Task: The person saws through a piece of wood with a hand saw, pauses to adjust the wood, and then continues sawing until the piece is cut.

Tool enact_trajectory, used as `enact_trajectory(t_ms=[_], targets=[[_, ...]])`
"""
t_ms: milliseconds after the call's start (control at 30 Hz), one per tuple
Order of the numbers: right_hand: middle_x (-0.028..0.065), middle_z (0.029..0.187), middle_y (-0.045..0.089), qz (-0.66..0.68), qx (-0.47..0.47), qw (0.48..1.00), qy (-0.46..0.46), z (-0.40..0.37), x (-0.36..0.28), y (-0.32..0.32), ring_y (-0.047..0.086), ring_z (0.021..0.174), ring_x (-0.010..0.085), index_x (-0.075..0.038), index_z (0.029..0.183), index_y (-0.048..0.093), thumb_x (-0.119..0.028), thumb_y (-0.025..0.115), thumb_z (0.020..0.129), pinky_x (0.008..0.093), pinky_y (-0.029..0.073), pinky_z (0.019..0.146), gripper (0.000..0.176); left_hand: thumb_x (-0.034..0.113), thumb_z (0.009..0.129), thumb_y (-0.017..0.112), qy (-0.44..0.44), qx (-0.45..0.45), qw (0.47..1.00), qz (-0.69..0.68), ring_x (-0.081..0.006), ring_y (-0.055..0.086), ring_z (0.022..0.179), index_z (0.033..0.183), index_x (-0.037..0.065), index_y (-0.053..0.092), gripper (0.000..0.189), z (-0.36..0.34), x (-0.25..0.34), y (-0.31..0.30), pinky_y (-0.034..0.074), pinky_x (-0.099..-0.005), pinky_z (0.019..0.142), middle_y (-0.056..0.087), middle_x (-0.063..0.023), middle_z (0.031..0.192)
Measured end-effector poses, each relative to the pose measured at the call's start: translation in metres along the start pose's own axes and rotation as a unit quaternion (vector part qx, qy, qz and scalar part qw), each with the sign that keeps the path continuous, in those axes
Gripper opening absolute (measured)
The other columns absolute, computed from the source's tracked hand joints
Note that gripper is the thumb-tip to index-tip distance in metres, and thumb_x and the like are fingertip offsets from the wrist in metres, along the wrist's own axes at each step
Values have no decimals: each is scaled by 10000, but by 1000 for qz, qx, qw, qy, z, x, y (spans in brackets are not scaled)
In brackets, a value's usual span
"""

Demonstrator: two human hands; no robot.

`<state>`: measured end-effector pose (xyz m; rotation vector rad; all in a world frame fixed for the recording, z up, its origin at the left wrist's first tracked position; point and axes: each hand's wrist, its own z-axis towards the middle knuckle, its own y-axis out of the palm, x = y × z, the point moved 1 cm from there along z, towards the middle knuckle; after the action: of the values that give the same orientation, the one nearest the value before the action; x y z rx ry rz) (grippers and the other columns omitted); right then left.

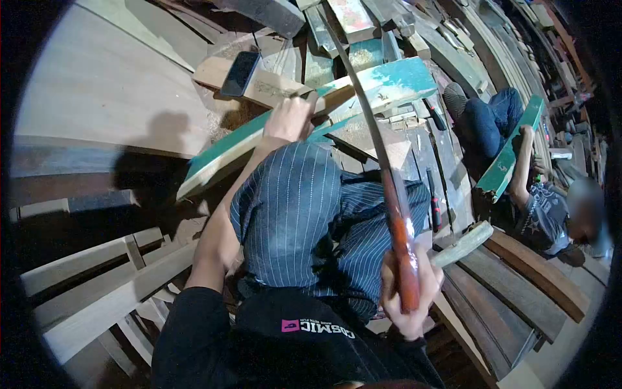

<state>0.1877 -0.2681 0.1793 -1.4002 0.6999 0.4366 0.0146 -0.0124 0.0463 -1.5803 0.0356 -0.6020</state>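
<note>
My right hand (411, 292) is closed around the glossy reddish-brown handle of a long, narrow machete-like blade (369, 107). The blade points up and away, passing in front of a green-painted wooden plank (223, 146). On that plank, my left hand (289, 118) is closed over the edge near the middle, its fingertips partly hidden. Bare pale wood shows along the plank's side, and a brown patch lies just right of my left hand. Beside my right hand, a pale, worn wooden stick (463, 244) juts out to the right.
A phone (240, 73) lies on a board beyond my left hand. Red-and-black-handled tools (435, 201) rest on the slats at right. Another person (495, 123) sits at right holding a green plank (513, 150). Stacked timber (518, 285) surrounds me, with large panels (97, 84) at left.
</note>
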Motion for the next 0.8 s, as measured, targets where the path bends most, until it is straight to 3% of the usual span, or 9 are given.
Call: enact_trajectory(t_ms=[100, 167, 200, 233, 367, 433, 600, 700, 800], targets=[[166, 770, 619, 113, -3, 994, -12, 55, -13, 30, 573, 646, 340, -27, 1057, 594, -103, 699, 798, 388, 411, 672, 289, 29, 783, 580, 38, 17, 999, -6, -377, 684, 765, 1076, 12, 511, 301, 5, -13, 24, 566, -461, 683, 655, -221, 759], [187, 775, 611, 159, 26, 985, -58, 90, -18, 50, 558, 623, 374, -35, 1034, 586, -68, 679, 809, 404, 426, 643, 246, 35, 764, 595, 74, 63, 995, -9, -358, 690, 735, 1045, 2, 502, 298, -6, -11, 25, 564, -461, 665, 653, -217, 722], [191, 776, 617, 107, 33, 987, -117, 105, -15, 56, 569, 633, 381, -19, 1038, 581, -55, 679, 812, 399, 450, 642, 249, 41, 750, 610, 106, 72, 992, 17, -355, 692, 732, 1062, -1, 503, 333, 1, -23, 40, 563, -457, 654, 659, -208, 728], [261, 770, 619, 116, 32, 986, -117, 115, -20, 57, 634, 736, 443, 6, 1075, 527, -25, 679, 796, 434, 504, 624, 319, 48, 736, 625, 137, 84, 986, 48, -351, 693, 730, 1079, -4, 503, 367, 10, -29, 44, 563, -454, 642, 665, -198, 735], [262, 804, 626, 136, 52, 981, -127, 126, -19, 51, 632, 746, 447, 5, 1077, 552, -38, 645, 824, 430, 501, 638, 274, 75, 766, 653, 29, -58, 995, 71, -366, 683, 880, 1137, 16, 484, 412, 9, -19, 27, 543, -492, 778, 676, -220, 856], [243, 776, 625, 147, 54, 982, -106, 117, -17, 45, 635, 683, 409, 10, 1049, 566, -36, 627, 842, 419, 496, 624, 221, 82, 769, 672, -24, -81, 996, 12, -386, 659, 944, 1202, 36, 457, 485, 2, 2, -3, 535, -500, 803, 660, -232, 935], [171, 653, 601, 96, 39, 991, -81, 76, -18, 23, 611, 538, 348, -18, 953, 578, -50, 637, 841, 383, 470, 519, 130, 145, 789, 691, -40, -24, 999, -6, -412, 622, 963, 1134, 22, 537, 398, 0, -1, -6, 521, -494, 832, 641, -222, 966], [149, 687, 590, 99, -3, 995, -26, 38, -11, -4, 559, 571, 328, -42, 940, 591, -132, 661, 837, 381, 429, 622, 154, 193, 769, 721, -35, 2, 999, 12, -405, 611, 980, 1077, 21, 593, 376, 8, -14, 11, 517, -484, 845, 638, -226, 973], [161, 676, 564, 199, -8, 980, -9, 3, -4, -32, 529, 563, 341, -7, 901, 597, -212, 629, 901, 384, 434, 537, 207, 169, 750, 724, -35, 5, 999, 14, -404, 619, 986, 1079, 10, 588, 390, 3, -6, -1, 521, -483, 840, 644, -237, 942]])
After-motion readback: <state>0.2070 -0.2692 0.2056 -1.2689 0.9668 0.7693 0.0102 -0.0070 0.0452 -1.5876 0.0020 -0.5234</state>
